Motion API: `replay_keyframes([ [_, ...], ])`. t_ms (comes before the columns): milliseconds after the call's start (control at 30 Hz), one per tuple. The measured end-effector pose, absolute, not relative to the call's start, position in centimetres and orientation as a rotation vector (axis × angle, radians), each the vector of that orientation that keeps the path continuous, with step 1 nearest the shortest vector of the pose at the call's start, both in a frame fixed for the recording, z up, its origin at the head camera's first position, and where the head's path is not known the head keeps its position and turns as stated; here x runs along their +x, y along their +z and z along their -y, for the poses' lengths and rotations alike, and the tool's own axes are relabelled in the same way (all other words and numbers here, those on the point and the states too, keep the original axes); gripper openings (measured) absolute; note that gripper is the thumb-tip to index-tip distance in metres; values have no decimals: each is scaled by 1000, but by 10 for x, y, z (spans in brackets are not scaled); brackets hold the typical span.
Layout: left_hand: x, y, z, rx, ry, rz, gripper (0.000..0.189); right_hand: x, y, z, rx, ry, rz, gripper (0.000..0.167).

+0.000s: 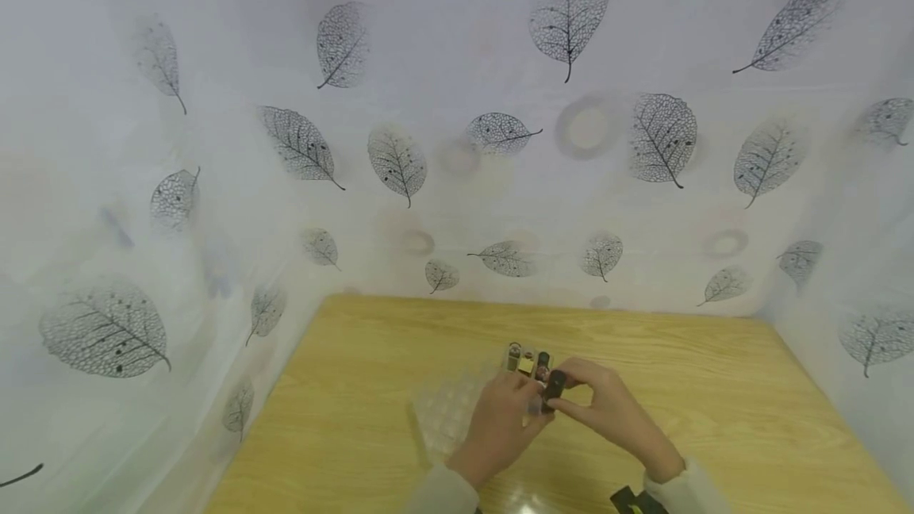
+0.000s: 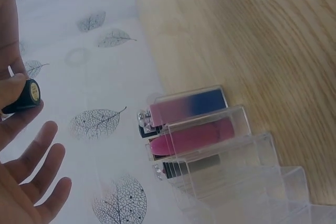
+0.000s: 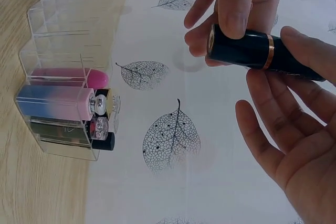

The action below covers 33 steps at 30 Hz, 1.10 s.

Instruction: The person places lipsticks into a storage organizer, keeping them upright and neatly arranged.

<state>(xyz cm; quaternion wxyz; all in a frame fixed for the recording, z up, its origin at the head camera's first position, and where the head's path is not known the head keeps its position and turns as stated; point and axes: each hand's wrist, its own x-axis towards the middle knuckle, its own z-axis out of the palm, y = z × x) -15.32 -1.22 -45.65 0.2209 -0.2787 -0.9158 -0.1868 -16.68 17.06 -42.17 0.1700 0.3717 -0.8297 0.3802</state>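
Both hands hold a black lipstick tube [image 3: 241, 44] with a gold band around its middle. In the right wrist view my left hand [image 1: 502, 417] pinches one end between thumb and fingers. My right hand [image 1: 607, 403] grips the other end, its lower fingers spread loosely below. The left wrist view shows the tube's round end [image 2: 34, 92] with a pale label. Beside the hands a clear stepped lipstick organizer [image 3: 50, 17] stands on the table. Its slots hold a pink-and-blue tube [image 3: 55, 102], a bright pink tube [image 3: 98, 79] and several dark ones.
The organizer rests on a light wood-grain table [image 1: 714, 387]. White sheeting printed with grey leaves [image 1: 500, 197] encloses the table at the back and both sides. A black object [image 1: 638, 500] shows near the right sleeve [image 1: 685, 490] at the bottom edge.
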Motion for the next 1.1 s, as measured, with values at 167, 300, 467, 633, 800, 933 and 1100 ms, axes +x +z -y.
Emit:
replay_keyframes([
  [167,-160,-462,24,-817,-474,2553,35,-168,-421,-169,1047,1054,2362,28],
  [300,-174,-476,45,-700,-444,2593,27,-170,-418,-169,1027,1019,2369,27],
  [467,-190,-490,78,-455,-290,2546,21,-173,-414,-170,1021,999,2375,29],
  [633,-199,-506,107,-280,-313,2570,18,-178,-412,-172,1017,979,2417,29],
  [800,-207,-527,127,-164,-356,2639,19,-185,-412,-170,1033,946,2408,31],
  [933,-210,-539,133,-114,-330,2686,18,-193,-415,-165,1055,973,2423,32],
  [1100,-207,-543,133,-108,-271,2657,17,-204,-426,-157,1077,1022,2486,28],
])
